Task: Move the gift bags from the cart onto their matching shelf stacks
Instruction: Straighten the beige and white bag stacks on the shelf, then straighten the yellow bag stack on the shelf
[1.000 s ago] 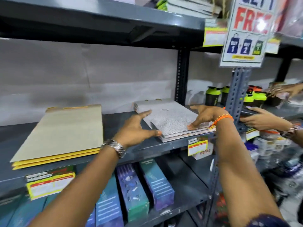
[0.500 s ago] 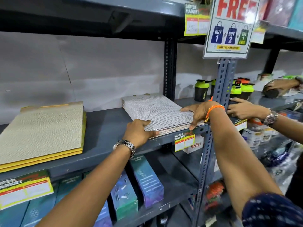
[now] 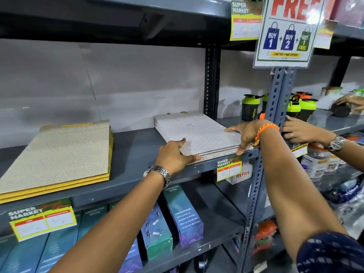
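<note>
A flat stack of white dotted gift bags [image 3: 197, 133] lies on the grey metal shelf [image 3: 134, 154], right of centre. My left hand [image 3: 173, 156] holds the stack's front left corner, thumb on top and fingers along the front edge. My right hand [image 3: 244, 134] grips the front right corner, palm on top and thumb against the front edge. The bags in the stack lie squared with one another. To the left, apart from both hands, sits a stack of gold patterned gift bags [image 3: 59, 154]. The cart is out of view.
A perforated steel post [image 3: 279, 95] stands just right of the white stack. Another person's hand [image 3: 303, 133] with a watch reaches in beside it. Green-lidded shaker bottles [image 3: 250, 107] stand behind. Boxed bottles [image 3: 183, 213] fill the shelf below. A promo sign [image 3: 287, 30] hangs above.
The skewed top bags have been pushed back and squared with the white stack. My left hand moved from the side to the front corner; my right hand slid to the front right corner.
</note>
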